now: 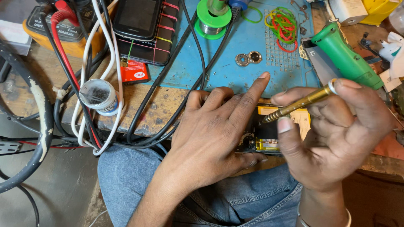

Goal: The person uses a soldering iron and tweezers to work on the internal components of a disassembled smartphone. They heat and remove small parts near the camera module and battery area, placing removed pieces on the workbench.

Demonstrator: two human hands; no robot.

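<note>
My left hand (214,130) lies over an opened phone (269,134) at the bench's front edge, gripping it, with the index finger stretched toward the blue mat. My right hand (332,130) holds a slim brass-coloured screwdriver (301,103) between thumb and fingers. Its tip points down-left at the phone's exposed inside, where a yellow part shows. Most of the phone is hidden under both hands.
A blue work mat (235,63) lies behind, with two small round parts (248,58), rubber bands (283,25) and a green solder spool (213,19). A green-handled tool (345,56) lies right. Cables (92,84), a small white jar (99,96), a banded black phone (143,25) and a multimeter (63,33) crowd the left.
</note>
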